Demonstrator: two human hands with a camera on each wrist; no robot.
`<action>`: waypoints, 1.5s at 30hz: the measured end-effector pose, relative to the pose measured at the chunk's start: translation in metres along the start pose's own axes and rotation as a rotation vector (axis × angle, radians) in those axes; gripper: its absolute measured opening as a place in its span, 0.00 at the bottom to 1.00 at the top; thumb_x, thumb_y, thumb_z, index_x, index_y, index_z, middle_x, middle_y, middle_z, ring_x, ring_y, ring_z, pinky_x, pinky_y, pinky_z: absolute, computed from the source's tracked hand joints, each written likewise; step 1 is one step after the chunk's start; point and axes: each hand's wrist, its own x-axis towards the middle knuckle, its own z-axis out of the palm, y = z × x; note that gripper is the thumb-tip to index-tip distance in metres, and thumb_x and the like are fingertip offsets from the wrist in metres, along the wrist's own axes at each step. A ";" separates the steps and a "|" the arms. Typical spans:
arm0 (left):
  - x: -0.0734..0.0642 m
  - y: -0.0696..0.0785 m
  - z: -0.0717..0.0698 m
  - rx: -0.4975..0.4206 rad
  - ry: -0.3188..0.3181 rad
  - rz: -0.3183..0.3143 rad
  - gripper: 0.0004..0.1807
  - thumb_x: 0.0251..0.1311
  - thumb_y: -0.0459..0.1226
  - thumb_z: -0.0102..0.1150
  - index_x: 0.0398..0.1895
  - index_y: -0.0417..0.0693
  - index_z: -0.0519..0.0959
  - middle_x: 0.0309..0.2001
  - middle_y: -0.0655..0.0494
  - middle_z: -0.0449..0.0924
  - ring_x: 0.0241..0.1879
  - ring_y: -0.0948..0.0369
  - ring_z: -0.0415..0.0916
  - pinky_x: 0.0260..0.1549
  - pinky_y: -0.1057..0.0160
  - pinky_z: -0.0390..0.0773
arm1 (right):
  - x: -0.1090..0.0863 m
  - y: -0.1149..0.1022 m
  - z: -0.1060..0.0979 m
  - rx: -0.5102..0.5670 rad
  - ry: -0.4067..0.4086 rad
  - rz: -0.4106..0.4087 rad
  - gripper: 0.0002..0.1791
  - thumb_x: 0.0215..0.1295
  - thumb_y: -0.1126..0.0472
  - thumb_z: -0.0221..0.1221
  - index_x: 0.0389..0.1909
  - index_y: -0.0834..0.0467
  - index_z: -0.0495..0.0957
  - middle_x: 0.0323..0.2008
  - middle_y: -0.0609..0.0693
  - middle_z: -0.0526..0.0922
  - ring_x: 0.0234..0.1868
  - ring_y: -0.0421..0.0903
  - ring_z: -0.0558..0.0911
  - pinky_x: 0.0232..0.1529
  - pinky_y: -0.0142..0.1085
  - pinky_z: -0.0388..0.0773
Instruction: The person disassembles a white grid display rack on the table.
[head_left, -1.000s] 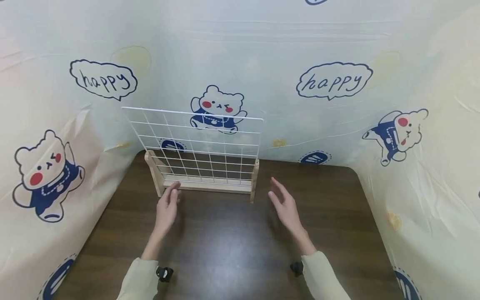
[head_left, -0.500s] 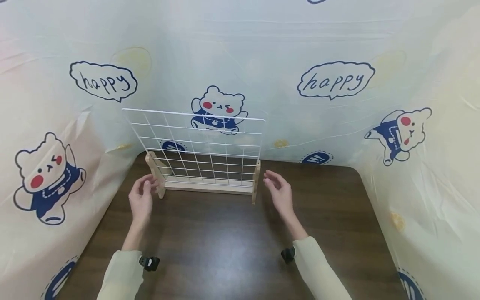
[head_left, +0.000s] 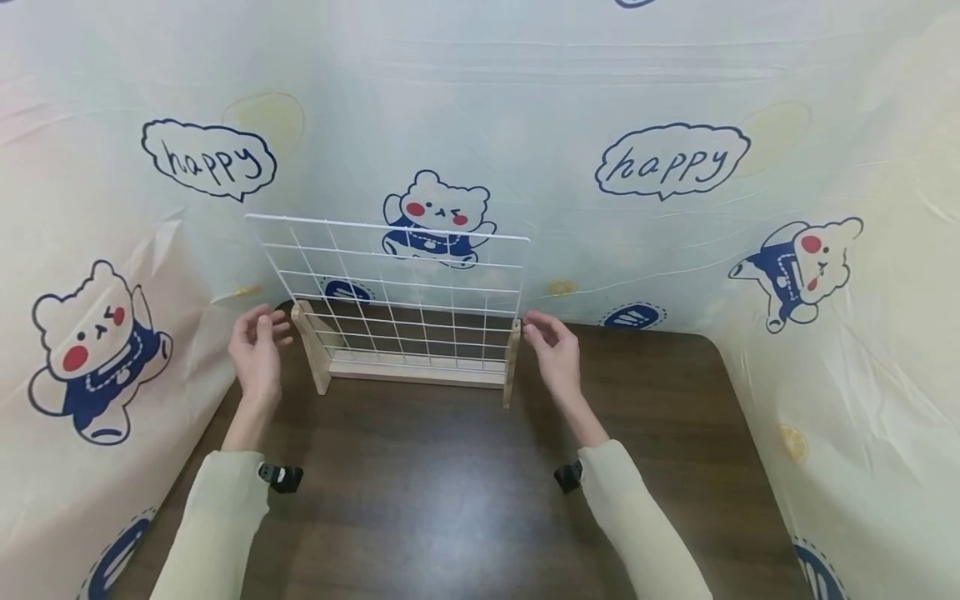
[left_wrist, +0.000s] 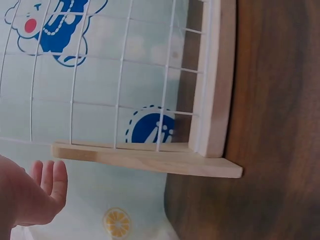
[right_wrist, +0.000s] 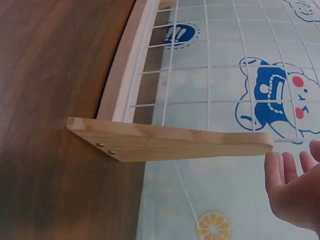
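Observation:
A white wire grid rack (head_left: 397, 287) with a wooden base stands at the back of the table, its grid leaning slightly backward. My left hand (head_left: 257, 350) is beside the rack's left wooden side piece (head_left: 311, 346), fingers relaxed and holding nothing. In the left wrist view, the fingertips (left_wrist: 59, 172) are just outside that side piece's upper end. On the other side, my right hand (head_left: 555, 354) has its fingers loosely bent close to the right side piece (head_left: 512, 362). The right wrist view shows those fingertips (right_wrist: 272, 162) right at the side piece's rounded top, with nothing gripped.
The dark wooden table (head_left: 450, 483) extends in front of the rack. A pale cloth (head_left: 555, 108) printed with cartoon bears and the word "happy" hangs behind and at both sides. Each wrist wears a small black camera, such as the left one (head_left: 281, 477).
My left hand has moved from in front of the rack outward to the left and farther back. My right hand has moved forward and slightly left, nearer the right side piece. The rack stays put.

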 end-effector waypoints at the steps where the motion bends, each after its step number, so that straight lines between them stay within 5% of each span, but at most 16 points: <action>1: 0.005 -0.001 0.001 -0.005 0.008 0.004 0.11 0.71 0.30 0.47 0.52 0.36 0.74 0.41 0.46 0.80 0.37 0.55 0.78 0.32 0.70 0.82 | 0.003 0.002 0.001 -0.009 0.008 -0.008 0.15 0.67 0.70 0.57 0.51 0.73 0.76 0.49 0.69 0.79 0.49 0.58 0.80 0.47 0.31 0.80; 8: 0.032 -0.005 0.007 -0.026 0.004 0.042 0.11 0.71 0.33 0.49 0.51 0.35 0.75 0.41 0.50 0.79 0.37 0.61 0.77 0.35 0.70 0.80 | 0.017 0.004 0.008 -0.017 0.050 -0.034 0.15 0.68 0.63 0.58 0.52 0.67 0.78 0.50 0.60 0.81 0.50 0.51 0.79 0.50 0.32 0.78; 14: 0.045 -0.006 0.012 -0.103 -0.049 0.030 0.12 0.71 0.33 0.49 0.50 0.34 0.76 0.44 0.46 0.79 0.41 0.57 0.79 0.37 0.70 0.81 | 0.023 0.005 0.010 0.100 0.009 -0.030 0.17 0.70 0.64 0.56 0.55 0.70 0.75 0.52 0.65 0.78 0.54 0.57 0.78 0.53 0.38 0.78; 19: 0.047 -0.005 0.012 -0.159 -0.087 0.001 0.12 0.70 0.34 0.51 0.50 0.34 0.76 0.45 0.44 0.78 0.42 0.57 0.79 0.39 0.68 0.82 | 0.027 0.004 0.013 0.162 0.002 -0.023 0.18 0.70 0.64 0.56 0.54 0.72 0.74 0.51 0.69 0.77 0.55 0.62 0.77 0.53 0.44 0.78; 26: 0.047 0.000 0.020 -0.023 -0.151 0.068 0.09 0.70 0.34 0.52 0.46 0.38 0.77 0.39 0.50 0.83 0.41 0.57 0.80 0.42 0.66 0.81 | 0.033 0.004 0.017 0.143 0.003 -0.029 0.15 0.68 0.63 0.58 0.49 0.71 0.78 0.46 0.64 0.82 0.50 0.62 0.80 0.50 0.47 0.80; 37: 0.058 0.012 0.019 -0.077 -0.163 -0.082 0.09 0.66 0.34 0.58 0.38 0.33 0.78 0.31 0.50 0.84 0.33 0.58 0.82 0.33 0.69 0.83 | 0.030 -0.021 0.019 0.118 -0.012 0.031 0.12 0.69 0.69 0.56 0.45 0.76 0.77 0.43 0.65 0.83 0.47 0.69 0.79 0.50 0.55 0.78; 45: 0.062 0.009 0.017 -0.036 -0.173 -0.061 0.09 0.65 0.35 0.59 0.36 0.36 0.79 0.30 0.52 0.85 0.32 0.60 0.83 0.33 0.66 0.84 | 0.036 -0.004 0.019 0.152 0.010 0.074 0.12 0.68 0.65 0.58 0.44 0.72 0.79 0.41 0.57 0.85 0.44 0.59 0.81 0.51 0.53 0.78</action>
